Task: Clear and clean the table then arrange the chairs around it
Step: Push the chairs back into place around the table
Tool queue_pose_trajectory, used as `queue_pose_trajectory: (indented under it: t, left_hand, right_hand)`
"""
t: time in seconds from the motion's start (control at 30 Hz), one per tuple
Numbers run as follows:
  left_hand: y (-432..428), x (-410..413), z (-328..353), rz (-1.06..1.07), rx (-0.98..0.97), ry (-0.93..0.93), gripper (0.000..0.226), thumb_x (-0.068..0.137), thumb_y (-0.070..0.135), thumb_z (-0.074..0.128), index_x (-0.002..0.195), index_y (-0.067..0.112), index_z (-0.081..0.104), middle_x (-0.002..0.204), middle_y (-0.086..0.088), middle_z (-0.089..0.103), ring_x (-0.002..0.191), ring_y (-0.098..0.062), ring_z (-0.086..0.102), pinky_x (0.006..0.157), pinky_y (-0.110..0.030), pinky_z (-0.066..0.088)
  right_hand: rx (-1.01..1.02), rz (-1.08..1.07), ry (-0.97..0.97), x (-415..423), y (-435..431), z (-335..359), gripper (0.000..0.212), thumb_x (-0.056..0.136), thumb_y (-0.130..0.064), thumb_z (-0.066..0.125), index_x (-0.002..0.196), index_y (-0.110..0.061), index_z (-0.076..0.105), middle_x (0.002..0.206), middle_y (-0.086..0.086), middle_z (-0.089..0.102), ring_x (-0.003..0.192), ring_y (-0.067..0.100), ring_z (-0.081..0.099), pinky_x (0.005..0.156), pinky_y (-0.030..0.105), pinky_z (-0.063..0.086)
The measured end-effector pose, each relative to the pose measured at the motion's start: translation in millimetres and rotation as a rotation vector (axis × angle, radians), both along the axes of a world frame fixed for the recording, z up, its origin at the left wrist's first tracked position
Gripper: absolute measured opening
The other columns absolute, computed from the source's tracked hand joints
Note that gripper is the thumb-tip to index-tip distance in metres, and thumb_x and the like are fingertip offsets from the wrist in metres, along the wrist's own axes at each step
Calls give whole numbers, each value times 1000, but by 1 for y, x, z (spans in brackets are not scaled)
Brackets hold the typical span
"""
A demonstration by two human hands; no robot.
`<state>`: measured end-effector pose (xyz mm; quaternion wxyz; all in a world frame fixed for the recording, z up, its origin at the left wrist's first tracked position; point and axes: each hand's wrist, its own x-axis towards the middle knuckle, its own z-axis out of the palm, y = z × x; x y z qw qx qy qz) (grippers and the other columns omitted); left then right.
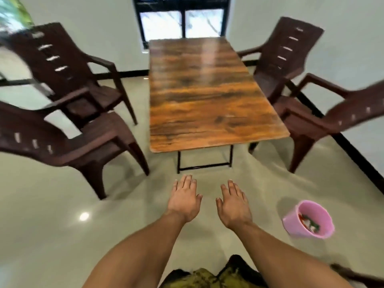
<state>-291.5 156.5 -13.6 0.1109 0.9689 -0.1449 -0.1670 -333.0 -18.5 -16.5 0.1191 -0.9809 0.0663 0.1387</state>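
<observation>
Brown wood-grain, glossy and bare: the counter (207, 90) sits at twelve o'clock with nothing on its top that I can see, so the clearing looks done. Both hands hover over the floor (62, 225) short of its near edge, the left hand (184, 199) and the right hand (233, 204) side by side, palms down, fingers straight and lightly spread, gripping nothing at all.

Four dark plastic chairs ring the counter: the far-left chair (68, 65) at eleven o'clock, the near-left chair (62, 138) at ten, the far-right chair (286, 59) at one, the near-right chair (332, 117) at two. All sit at angles, the left pair apart from the counter, the right pair close against its side. So I judge the arranging is what is left.

Watch the pink bucket (309, 220) at four o'clock, scraps inside, standing near the right arm: a step toward the right-hand chairs could kick it over and spill onto the floor. That polished floor is another worry, since a pushed chair may skid and knock an armrest into the counter's edge.
</observation>
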Motion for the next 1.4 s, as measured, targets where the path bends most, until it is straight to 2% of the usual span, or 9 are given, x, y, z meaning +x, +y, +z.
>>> queue_pose_trajectory:
  t: [0.33, 0.53, 0.7, 0.8, 0.93, 1.03, 1.13, 1.27, 1.4]
  left_hand:
    - [169, 33, 9, 404, -21, -36, 65, 107, 46, 27, 162, 14, 14, 171, -6, 4, 157, -21, -4, 128, -44, -1]
    - [244, 85, 7, 482, 23, 0, 65, 108, 48, 24, 163, 16, 10, 171, -4, -1, 157, -20, -8, 127, -43, -3]
    - [322, 149, 20, 543, 53, 2, 63, 107, 48, 25, 161, 17, 15, 171, -4, 3, 157, -21, -5, 128, -44, 1]
    - [369, 176, 28, 570, 71, -35, 62, 107, 47, 27, 161, 17, 18, 171, -4, 7, 158, -22, -2, 128, -44, 3]
    - [449, 207, 35, 647, 64, -93, 61, 107, 46, 28, 160, 17, 21, 170, -4, 11, 157, -22, 2, 128, -43, 3]
    - [515, 224, 35, 678, 71, -133, 61, 107, 45, 27, 160, 16, 21, 170, -5, 11, 157, -22, 2, 128, -44, 3]
    - [594, 244, 37, 679, 82, -172, 61, 107, 45, 28, 160, 16, 22, 170, -6, 12, 157, -22, 2, 128, -46, 4]
    - [695, 262, 43, 621, 109, -183, 62, 106, 45, 30, 160, 15, 22, 170, -7, 13, 157, -24, 3, 127, -47, 4]
    - [793, 279, 52, 518, 127, -159, 62, 106, 46, 28, 160, 15, 21, 170, -8, 13, 157, -25, 3, 126, -47, 5]
  right_hand:
    - [32, 412, -28, 109, 175, 8, 59, 103, -44, 30, 157, -22, 21, 167, 5, 6, 154, 21, 4, 124, 43, 10]
    - [73, 496, -52, 178, 262, 3, 61, 103, -50, 27, 157, -24, 20, 167, 3, 6, 153, 21, 3, 124, 48, 8]
    - [127, 547, -27, 244, 351, 6, 67, 101, -56, 27, 158, -25, 16, 167, 3, 2, 154, 20, -1, 123, 49, 5]
    - [115, 612, -42, 275, 401, 9, 71, 98, -62, 20, 158, -25, 17, 167, 4, 5, 154, 22, 2, 124, 49, 7]
    - [151, 686, -105, 312, 478, 17, 84, 85, -65, 1, 157, -26, 24, 167, 3, 10, 154, 21, 7, 123, 49, 10]
    - [164, 709, -126, 333, 541, 20, 78, 90, -64, 6, 156, -27, 26, 166, 2, 13, 153, 20, 7, 123, 50, 9]
    - [176, 692, -135, 346, 618, 18, 67, 98, -59, 20, 156, -27, 25, 167, 2, 12, 153, 19, 6, 123, 49, 8]
    - [173, 641, -160, 345, 719, 19, 70, 96, -61, 12, 156, -26, 25, 166, 2, 13, 153, 19, 6, 123, 48, 10]
    - [220, 528, -117, 333, 815, 25, 61, 102, -56, 24, 157, -27, 22, 166, 1, 12, 153, 18, 7, 123, 47, 11]
